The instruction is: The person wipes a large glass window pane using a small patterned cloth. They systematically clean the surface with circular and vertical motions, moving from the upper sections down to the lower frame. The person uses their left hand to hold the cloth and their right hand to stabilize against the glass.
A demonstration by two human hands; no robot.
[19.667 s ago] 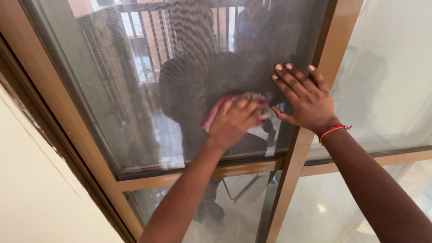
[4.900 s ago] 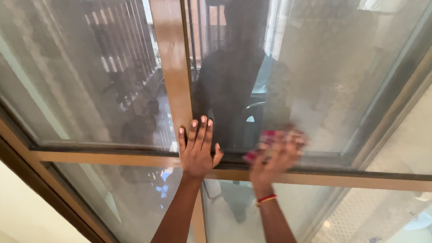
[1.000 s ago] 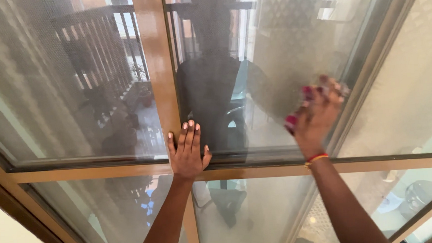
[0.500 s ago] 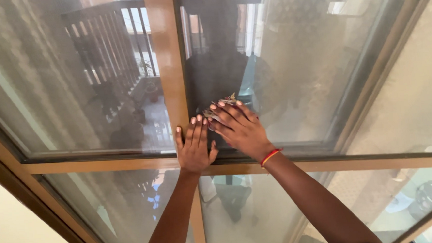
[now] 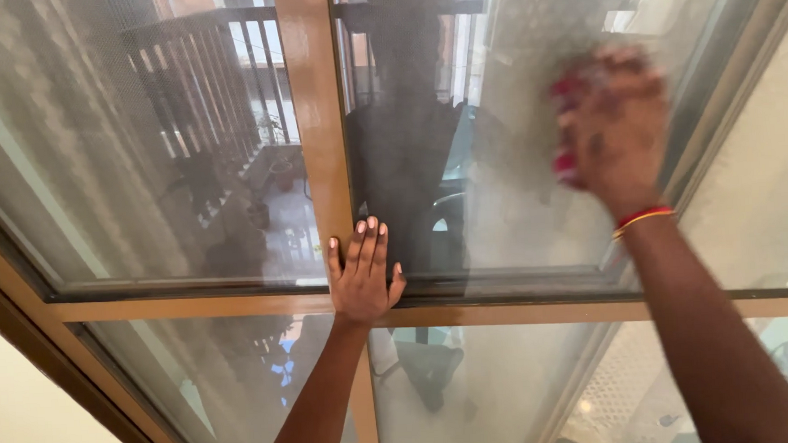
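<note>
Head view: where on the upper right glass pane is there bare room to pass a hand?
Free: the patch between the brown upright frame bar and the right hand with its pink cloth. Crowded: the lower left corner, where the left hand lies flat.

Right hand (image 5: 619, 133) swept cloth (image 5: 564, 123) up and rightward.

Bright daylight from outside through the glass pane (image 5: 166, 161), backlit. Strong reflections and haze across the glass, dark silhouette reflected at centre. Right hand (image 5: 614, 125) heavily motion-blurred, pink cloth (image 5: 564, 123) in it smeared to a blot. Left hand (image 5: 364, 277) sharp, flat on the brown frame (image 5: 312, 118). Soft focus toward the upper edges, lines tilted by wide-angle view. Arms in shade.
</note>
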